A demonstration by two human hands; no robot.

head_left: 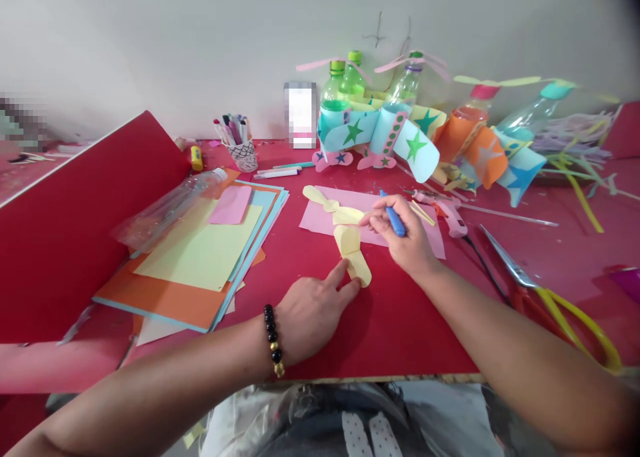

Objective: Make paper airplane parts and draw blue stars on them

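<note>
My left hand (313, 314) rests on the red table, its fingertips pinching the near end of a pale yellow paper cut-out (351, 250). My right hand (403, 234) is closed round a blue pen (393, 220), its tip by the cut-out's middle. A second yellow propeller-shaped piece (327, 204) lies on a pink paper sheet (345, 227) just beyond the hands. A black bead bracelet (273, 340) sits on my left wrist.
A stack of coloured paper (200, 257) with a clear plastic bottle (173, 207) lies at the left. A pink glue gun (450, 214) and yellow-handled scissors (550, 297) lie at the right. Decorated bottle planes (390, 124) and a marker cup (240, 150) stand by the wall.
</note>
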